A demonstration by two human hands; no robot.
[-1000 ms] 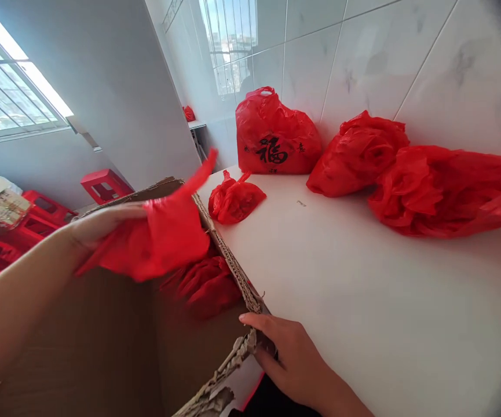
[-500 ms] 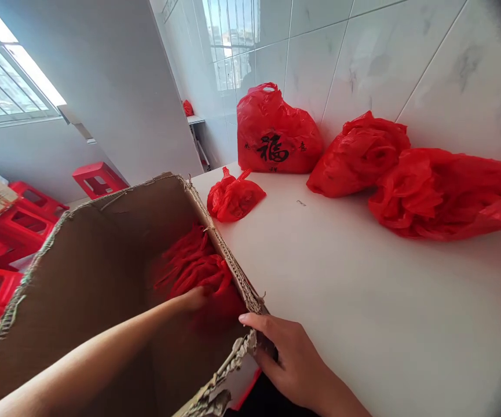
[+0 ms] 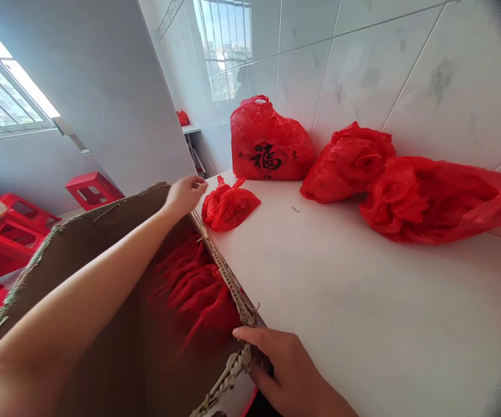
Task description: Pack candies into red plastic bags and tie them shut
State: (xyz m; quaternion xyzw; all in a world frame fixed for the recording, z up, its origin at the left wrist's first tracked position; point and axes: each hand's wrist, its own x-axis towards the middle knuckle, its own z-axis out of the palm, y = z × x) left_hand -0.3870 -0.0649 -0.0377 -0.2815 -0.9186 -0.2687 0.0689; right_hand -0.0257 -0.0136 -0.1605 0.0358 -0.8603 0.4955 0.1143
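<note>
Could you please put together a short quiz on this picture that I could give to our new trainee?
1. Multiple choice: what is the right hand gripping?
A. A red stool
B. The rim of the cardboard box
C. The window bars

2. True or false: the left hand is pressed against the bottom of the cardboard box.

3. Fill in the blank: the upright red bag in front of the tiled wall is printed with characters coloured ____.

Key:
1. B.
2. False; it is up by the box's far corner, near the small tied bag.
3. Black.
</note>
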